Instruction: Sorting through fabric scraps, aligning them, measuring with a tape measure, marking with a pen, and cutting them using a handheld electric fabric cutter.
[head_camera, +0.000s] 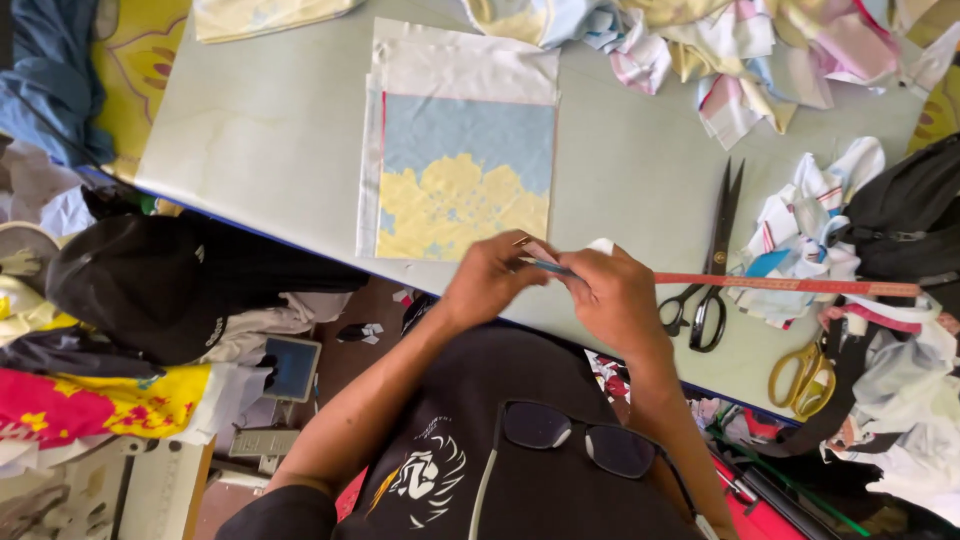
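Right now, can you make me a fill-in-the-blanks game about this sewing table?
1. The black scissors lie on the ____ with blades shut.
2. The yellow-handled scissors lie to the ____ of the black ones.
3. The left hand and right hand meet at one end of a ____ measuring tape.
4. The folded cloth is blue and ____.

Missing words: table; right; red; yellow

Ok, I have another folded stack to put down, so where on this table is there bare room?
The widest bare patch is the table left of the blue and yellow fabric square. A narrower strip lies between that square and the black scissors. The top right is crowded with fabric scraps; the right edge holds a ruler, yellow scissors and more cloth.
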